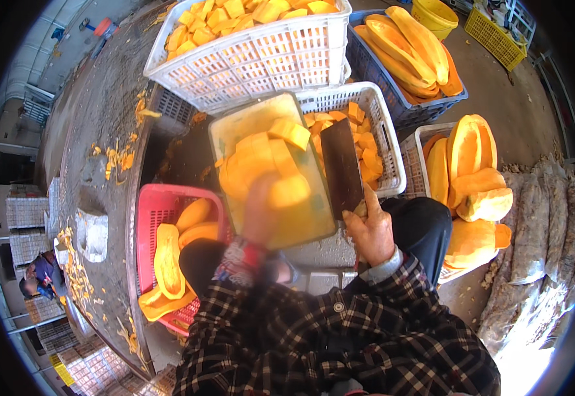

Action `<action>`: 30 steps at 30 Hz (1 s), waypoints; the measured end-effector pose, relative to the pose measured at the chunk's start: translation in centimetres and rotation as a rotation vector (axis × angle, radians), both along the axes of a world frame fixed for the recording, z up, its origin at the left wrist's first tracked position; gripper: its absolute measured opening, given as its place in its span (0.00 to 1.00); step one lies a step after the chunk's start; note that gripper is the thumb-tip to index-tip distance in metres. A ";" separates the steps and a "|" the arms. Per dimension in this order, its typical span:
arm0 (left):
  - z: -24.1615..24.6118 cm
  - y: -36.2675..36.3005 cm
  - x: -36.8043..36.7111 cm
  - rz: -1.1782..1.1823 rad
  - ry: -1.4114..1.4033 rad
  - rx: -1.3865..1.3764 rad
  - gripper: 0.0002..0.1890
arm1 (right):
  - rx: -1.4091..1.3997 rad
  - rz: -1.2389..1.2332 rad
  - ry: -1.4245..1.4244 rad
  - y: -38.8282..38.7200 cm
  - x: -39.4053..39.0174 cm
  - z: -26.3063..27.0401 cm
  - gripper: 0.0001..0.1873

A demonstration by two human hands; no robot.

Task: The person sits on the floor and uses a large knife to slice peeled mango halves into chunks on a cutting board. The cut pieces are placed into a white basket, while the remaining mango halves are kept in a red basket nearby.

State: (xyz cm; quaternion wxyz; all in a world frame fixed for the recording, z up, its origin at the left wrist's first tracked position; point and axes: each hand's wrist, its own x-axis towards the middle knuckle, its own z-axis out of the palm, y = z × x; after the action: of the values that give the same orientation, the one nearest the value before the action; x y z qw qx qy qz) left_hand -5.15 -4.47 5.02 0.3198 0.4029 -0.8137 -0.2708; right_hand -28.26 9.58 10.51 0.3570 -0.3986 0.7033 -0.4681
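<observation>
Several orange squash pieces (255, 161) lie bunched on a yellowish cutting board (307, 225) between my knees. My left hand (260, 210) is motion-blurred at their near side; its fingers cannot be made out. In my right hand (372, 230) is a broad dark-bladed cleaver (342, 166), held along the board's right edge with the blade pointing away from me. The blade covers part of a white plastic crate (391, 148) holding squash chunks (369, 143). One cut piece (290, 132) sits at the far right of the bunch.
A taller white crate (252, 59) of chunks stands beyond the board. Peeled squash halves fill a blue crate (433, 106), a white crate (411, 148) and a red basket (218, 208). Scraps litter the long table (104, 198) at left. A person (45, 274) is at its far side.
</observation>
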 end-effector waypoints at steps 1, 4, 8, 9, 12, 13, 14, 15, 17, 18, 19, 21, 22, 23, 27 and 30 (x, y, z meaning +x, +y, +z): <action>-1.3 1.4 0.2 0.027 -0.059 -0.032 0.28 | -0.040 0.016 0.058 0.2 0.2 0.0 0.36; -5.1 4.7 -0.1 0.158 -0.257 -0.177 0.33 | -0.100 0.043 0.155 1.0 0.6 -0.3 0.34; -7.4 7.4 -1.3 0.265 -0.553 -0.335 0.33 | -0.216 0.116 0.330 2.2 0.8 -0.8 0.35; -7.4 8.1 -1.2 0.231 -0.505 -0.285 0.33 | -0.224 0.150 0.347 2.7 0.7 -1.0 0.35; -6.9 8.5 -0.3 0.326 -0.264 0.035 0.34 | -0.280 0.242 0.434 3.5 1.0 -1.6 0.35; -6.8 8.1 0.0 0.387 -0.164 0.171 0.34 | -0.276 0.276 0.490 3.8 1.3 -1.9 0.36; -6.7 7.7 0.3 0.363 -0.170 0.143 0.35 | -0.278 0.304 0.547 4.0 1.6 -2.1 0.36; -6.7 7.1 0.4 0.340 -0.173 0.113 0.36 | -0.282 0.332 0.607 4.0 1.8 -2.4 0.37; -6.8 6.8 0.3 0.337 -0.175 0.130 0.36 | -0.143 0.385 0.650 4.8 2.8 -2.7 0.39; -6.9 6.8 0.1 0.359 -0.171 0.179 0.36 | -0.096 0.395 0.676 5.1 3.3 -2.8 0.40; -7.0 7.1 -0.2 0.380 -0.170 0.236 0.36 | -0.037 0.410 0.697 5.4 3.8 -2.9 0.41; -7.2 7.6 -0.7 0.425 -0.176 0.312 0.35 | -0.010 0.397 0.687 5.7 4.6 -3.1 0.44; -7.2 7.7 -0.8 0.441 -0.169 0.331 0.35 | -0.009 0.387 0.709 5.8 4.9 -3.2 0.44; -7.3 7.8 -0.9 0.450 -0.161 0.326 0.35 | -0.007 0.378 0.732 5.8 5.1 -3.2 0.44; -7.4 7.4 -1.0 0.453 -0.098 0.244 0.33 | 0.037 0.393 0.706 6.0 5.5 -3.3 0.45; -7.6 7.1 -0.9 0.461 -0.093 0.292 0.32 | 0.106 0.425 0.648 6.0 5.7 -2.8 0.45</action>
State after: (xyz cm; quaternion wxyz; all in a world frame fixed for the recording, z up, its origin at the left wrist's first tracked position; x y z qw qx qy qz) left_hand -6.09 2.60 -2.54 0.2740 0.6312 -0.6667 -0.2864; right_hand -22.57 15.60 7.70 0.2252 -0.6435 0.7046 -0.1967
